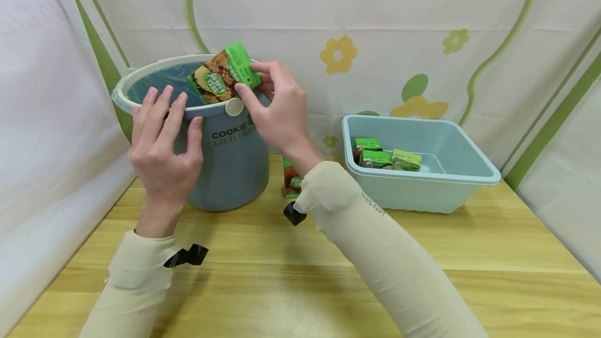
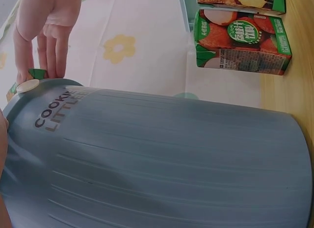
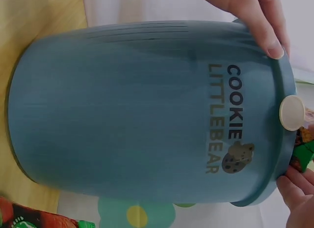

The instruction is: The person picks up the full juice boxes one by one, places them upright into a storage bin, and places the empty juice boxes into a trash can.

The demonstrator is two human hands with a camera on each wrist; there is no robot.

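Observation:
My right hand (image 1: pixel 281 106) pinches a juice box (image 1: pixel 218 80) by its bright green end. The box is tilted over the mouth of a blue-grey trash bin (image 1: pixel 225 166) lettered COOKIE LITTLEBEAR. In the right wrist view, part of the juice box (image 3: pixel 304 152) shows beside the bin's round cream button (image 3: pixel 292 113). My left hand (image 1: pixel 161 145) rests at the bin's near left rim, its fingers extended upward. In the right wrist view, the left thumb (image 3: pixel 272 43) touches the outer wall by the rim. A clear bag lines the bin; its bottom is hidden.
Right of the bin stands a pale blue plastic tub (image 1: pixel 418 192) with several small juice boxes (image 1: pixel 375 158) inside. A red and green juice box (image 1: pixel 291 181) is on the wooden table between bin and tub, partly behind my right wrist. A patterned curtain (image 1: pixel 394 20) hangs behind.

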